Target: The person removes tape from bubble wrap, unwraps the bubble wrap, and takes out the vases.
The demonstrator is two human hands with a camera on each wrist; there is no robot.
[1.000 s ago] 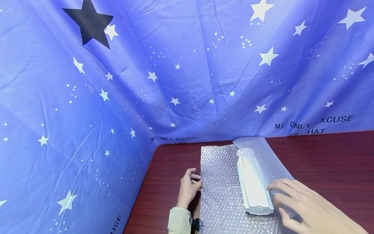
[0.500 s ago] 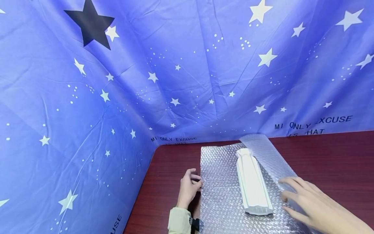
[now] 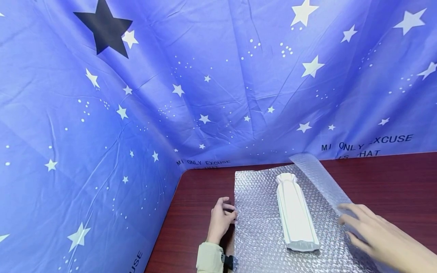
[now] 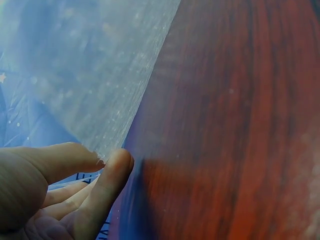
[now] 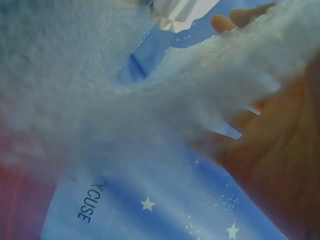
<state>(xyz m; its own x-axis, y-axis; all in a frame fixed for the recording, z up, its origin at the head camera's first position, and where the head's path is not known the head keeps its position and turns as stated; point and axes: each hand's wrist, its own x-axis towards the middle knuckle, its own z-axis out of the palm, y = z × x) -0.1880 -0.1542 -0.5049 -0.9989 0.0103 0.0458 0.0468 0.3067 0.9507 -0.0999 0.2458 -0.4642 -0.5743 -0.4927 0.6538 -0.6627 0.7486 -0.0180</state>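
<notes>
A white fluted vase (image 3: 296, 212) lies on its side on a sheet of bubble wrap (image 3: 259, 212), its neck toward the back. My left hand (image 3: 221, 220) is at the sheet's left edge; in the left wrist view its thumb (image 4: 72, 159) and forefinger meet at the wrap's edge and pinch it. My right hand (image 3: 373, 231) is at the raised, turned-back flap (image 3: 319, 176) on the right, thumb apart from the loosely bent fingers. The right wrist view shows the film across the palm, partly hiding it, and the vase's scalloped rim (image 5: 172, 17) beyond.
The dark red wooden table (image 3: 396, 185) reaches back to a blue star-patterned curtain (image 3: 218, 94), which also hangs along the left side. The far end of the flap overlaps the curtain's lower edge in the head view. A black strap (image 3: 228, 261) circles the left wrist.
My right hand has moved to the right, and the flap has gone with it, uncovering the vase and the wrap beside it. My left hand has stayed in place.
</notes>
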